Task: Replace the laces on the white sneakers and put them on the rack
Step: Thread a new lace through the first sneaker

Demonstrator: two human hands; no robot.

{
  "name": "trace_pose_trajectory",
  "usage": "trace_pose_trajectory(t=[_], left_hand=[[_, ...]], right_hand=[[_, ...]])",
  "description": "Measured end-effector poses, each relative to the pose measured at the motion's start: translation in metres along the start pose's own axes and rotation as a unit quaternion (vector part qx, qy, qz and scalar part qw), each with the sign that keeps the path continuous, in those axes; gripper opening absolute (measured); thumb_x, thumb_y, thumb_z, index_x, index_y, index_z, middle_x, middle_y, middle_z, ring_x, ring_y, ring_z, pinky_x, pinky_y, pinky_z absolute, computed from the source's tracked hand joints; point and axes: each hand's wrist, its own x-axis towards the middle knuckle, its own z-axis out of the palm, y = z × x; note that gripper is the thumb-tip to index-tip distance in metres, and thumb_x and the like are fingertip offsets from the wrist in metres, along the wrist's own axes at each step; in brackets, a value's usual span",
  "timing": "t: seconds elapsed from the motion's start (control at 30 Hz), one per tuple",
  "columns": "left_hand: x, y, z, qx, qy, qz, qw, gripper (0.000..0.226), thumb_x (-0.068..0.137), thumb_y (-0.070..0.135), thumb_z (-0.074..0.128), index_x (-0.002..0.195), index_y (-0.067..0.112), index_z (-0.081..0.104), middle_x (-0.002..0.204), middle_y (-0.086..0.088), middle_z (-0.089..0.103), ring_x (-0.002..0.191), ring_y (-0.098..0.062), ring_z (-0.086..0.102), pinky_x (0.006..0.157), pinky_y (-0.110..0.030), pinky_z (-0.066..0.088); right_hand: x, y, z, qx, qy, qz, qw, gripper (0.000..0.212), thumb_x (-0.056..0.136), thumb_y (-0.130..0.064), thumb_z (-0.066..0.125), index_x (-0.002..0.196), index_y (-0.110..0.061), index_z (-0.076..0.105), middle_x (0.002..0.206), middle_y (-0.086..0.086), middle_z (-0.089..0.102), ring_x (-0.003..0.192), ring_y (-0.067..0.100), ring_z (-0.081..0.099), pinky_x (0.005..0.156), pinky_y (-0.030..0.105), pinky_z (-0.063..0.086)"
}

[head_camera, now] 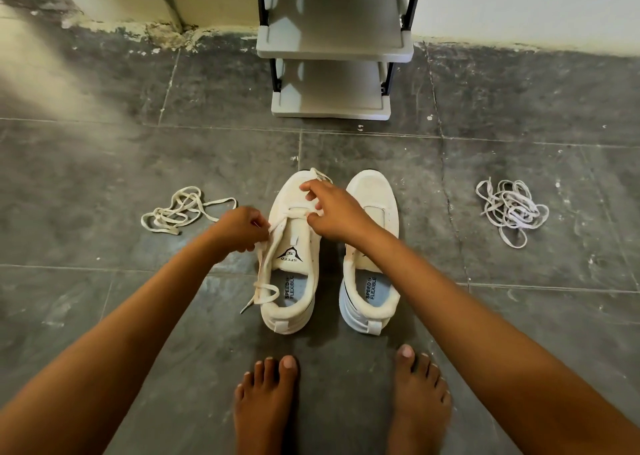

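**Sneakers mid-lacing on the floor, rack just ahead**

Head cam view, looking down: two white sneakers sit side by side on the dark grey tiled floor [104,163], toes pointing toward the rack [332,52]. The left sneaker [294,257] has a cream lace [266,267] partly through its eyelets; the loose end trails over the collar and down onto the tile by the heel. The right sneaker [372,264] shows no lace that I can make out.

The left hand [239,227] has its fingers curled tight, pinching that lace beside the shoe's left edge. The right hand [332,212] reaches across over the left sneaker's toe area, with fingers bent and pinching the lace near the front eyelets; the other end pokes out past the fingertips.

The rack is a grey tiered one with black posts, standing against the wall well beyond the shoes. A loose cream lace pile [183,210] lies on the floor to the left of the shoes, and a whiter tangled lace bundle [512,210] lies well off to the right. Bare feet [266,402] are planted just behind the heels.
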Motion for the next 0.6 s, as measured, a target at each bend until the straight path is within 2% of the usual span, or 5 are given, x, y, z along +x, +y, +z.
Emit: trace_pose_trajectory(t=[0.13, 0.27, 0.37, 0.5, 0.6], left_hand=[[-0.015, 0.032, -0.025, -0.092, -0.011, 0.057, 0.994, 0.022, 0.095, 0.014, 0.045, 0.077, 0.011, 0.057, 0.076, -0.004, 0.057, 0.072, -0.015, 0.049, 0.071, -0.027, 0.040], [-0.031, 0.063, -0.047, -0.216, -0.017, 0.121, 0.969, 0.027, 0.098, 0.020, 0.041, 0.079, 0.010, 0.059, 0.060, 0.001, 0.052, 0.063, -0.014, 0.052, 0.080, -0.030, 0.048], [-0.029, 0.060, -0.060, -0.236, -0.007, 0.129, 0.963, 0.025, 0.097, 0.022, 0.046, 0.083, 0.011, 0.064, 0.051, 0.007, 0.039, 0.051, -0.009, 0.042, 0.073, -0.028, 0.049], [-0.022, 0.036, -0.055, -0.254, -0.045, 0.112, 0.960, 0.023, 0.095, 0.023, 0.049, 0.087, 0.010, 0.066, 0.049, 0.011, 0.031, 0.046, -0.005, 0.035, 0.066, -0.023, 0.047], [-0.015, 0.019, -0.050, -0.257, -0.042, 0.076, 0.962, 0.024, 0.094, 0.023, 0.051, 0.086, 0.011, 0.070, 0.052, 0.008, 0.033, 0.054, -0.010, 0.036, 0.059, -0.019, 0.048]], right_hand=[[0.002, -0.016, -0.009, 0.151, -0.071, -0.030, 0.986, 0.062, 0.088, -0.001, 0.050, 0.144, -0.014, 0.029, 0.138, 0.006, 0.047, 0.129, 0.016, 0.042, 0.099, 0.025, 0.035], [0.002, -0.029, -0.025, 0.290, -0.126, -0.028, 0.948, 0.032, 0.090, -0.004, 0.054, 0.122, -0.004, 0.053, 0.093, 0.003, 0.060, 0.084, 0.008, 0.056, 0.077, 0.018, 0.044], [-0.001, -0.019, -0.043, 0.360, -0.024, -0.011, 0.933, 0.017, 0.094, -0.020, 0.054, 0.084, -0.010, 0.064, 0.066, -0.003, 0.052, 0.062, 0.008, 0.050, 0.077, 0.024, 0.050], [0.002, 0.002, -0.070, 0.621, 0.180, 0.097, 0.757, 0.027, 0.090, -0.026, 0.061, 0.068, -0.016, 0.049, 0.051, -0.007, 0.039, 0.045, 0.007, 0.041, 0.069, 0.035, 0.056], [0.010, 0.015, -0.068, 0.608, 0.289, 0.194, 0.714, 0.023, 0.088, -0.024, 0.065, 0.073, -0.014, 0.050, 0.063, -0.002, 0.039, 0.051, 0.007, 0.038, 0.052, 0.023, 0.049]])
